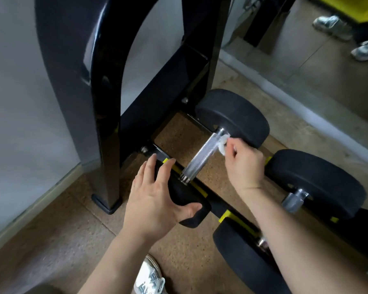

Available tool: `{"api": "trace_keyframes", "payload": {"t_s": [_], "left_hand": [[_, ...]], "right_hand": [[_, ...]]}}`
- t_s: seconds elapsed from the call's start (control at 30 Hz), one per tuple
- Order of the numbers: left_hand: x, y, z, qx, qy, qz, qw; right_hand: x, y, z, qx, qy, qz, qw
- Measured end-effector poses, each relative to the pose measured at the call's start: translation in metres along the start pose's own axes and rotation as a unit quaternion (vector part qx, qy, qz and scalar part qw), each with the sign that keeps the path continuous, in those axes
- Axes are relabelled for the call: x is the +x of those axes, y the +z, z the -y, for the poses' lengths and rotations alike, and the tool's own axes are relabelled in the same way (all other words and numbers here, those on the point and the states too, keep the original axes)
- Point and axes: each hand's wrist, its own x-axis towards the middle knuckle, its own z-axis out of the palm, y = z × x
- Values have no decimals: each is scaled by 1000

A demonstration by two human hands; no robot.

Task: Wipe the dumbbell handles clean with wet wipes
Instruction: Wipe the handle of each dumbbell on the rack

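The dumbbell (232, 117) lies across the bottom rails of a black rack (106, 102), low to the cork floor (72, 240), one black head far and one near. Its handle (202, 154) is bare knurled metal, running from the far head down toward the person.

The right hand (244, 164) has its fingers curled together, pinching a small white wipe (222, 144) against the far end of the handle, right beside the far head. The wipe is bunched up and partly hidden by the fingers.

The left hand (157, 200) sits on the near head, fingers spread over the top and thumb hooked round the near face; it looks like a steadying grip, though how tight is hard to tell.

A second dumbbell (314, 183) rests just to the right on the same rack, its handle partly behind the right forearm. A pale shoe (149, 276) shows at the bottom edge.
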Motion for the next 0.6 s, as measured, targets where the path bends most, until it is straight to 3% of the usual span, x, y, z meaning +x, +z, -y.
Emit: {"api": "trace_keyframes", "payload": {"t_s": [0.17, 0.27, 0.33, 0.4, 0.47, 0.53, 0.6], "left_hand": [[0, 3, 0, -14, 4, -13, 1000], [1, 4, 1, -21, 1, -16, 1000], [0, 5, 1, -25, 1, -17, 1000], [-1, 5, 0, -26, -4, -19, 999], [-1, 4, -3, -24, -9, -17, 1000], [0, 1, -6, -22, -23, 1, 999], [-2, -4, -10, -19, -41, 24, 999]], "right_hand": [[-41, 4, 17, 102, 82, 93, 987], [-17, -4, 9, 162, 122, 25, 979], [-12, -2, 12, 143, 152, 47, 977], [-34, 5, 18, 152, 138, 154, 967], [-53, 5, 17, 197, 116, 288, 930], [-43, 3, 14, 186, 130, 357, 906], [-29, -4, 20, 184, 198, 401, 875]]}}
